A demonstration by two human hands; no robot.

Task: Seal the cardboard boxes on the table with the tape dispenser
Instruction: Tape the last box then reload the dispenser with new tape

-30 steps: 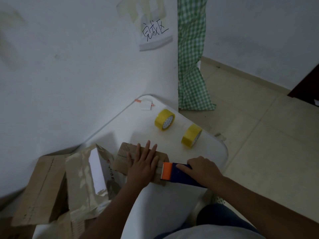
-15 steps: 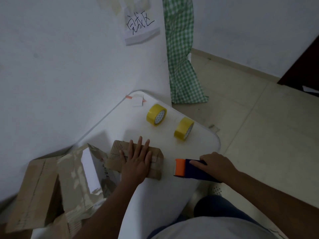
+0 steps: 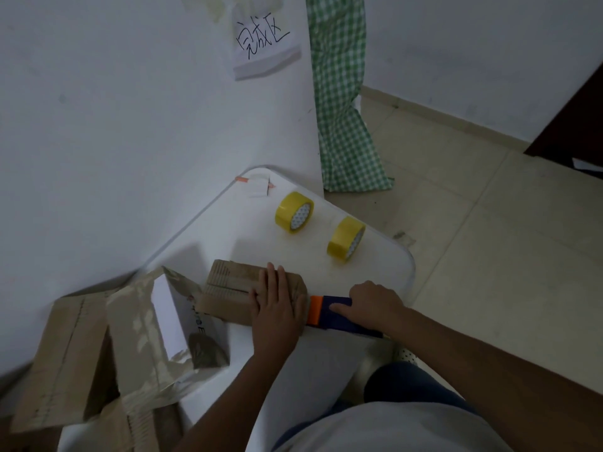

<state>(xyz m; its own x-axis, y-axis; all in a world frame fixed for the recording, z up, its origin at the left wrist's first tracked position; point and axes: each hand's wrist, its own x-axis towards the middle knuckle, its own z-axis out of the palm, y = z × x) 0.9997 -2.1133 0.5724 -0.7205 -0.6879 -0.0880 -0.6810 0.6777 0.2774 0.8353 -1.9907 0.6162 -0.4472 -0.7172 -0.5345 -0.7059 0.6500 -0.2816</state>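
White table [image 3: 293, 380], rounded far-right corner, left edge along the wall. Flattened cartons [image 3: 65, 353] piled at its near-left. Small cardboard box [image 3: 235, 288] mid-table; left hand [image 3: 277, 308] flat on it, fingers straight. Right hand [image 3: 375, 305] grips the tape dispenser [image 3: 329, 313], orange end against the box's right edge. Two yellow tape rolls [image 3: 294, 212] [image 3: 346, 239] near the far-right edge, bare tabletop between rolls and box.
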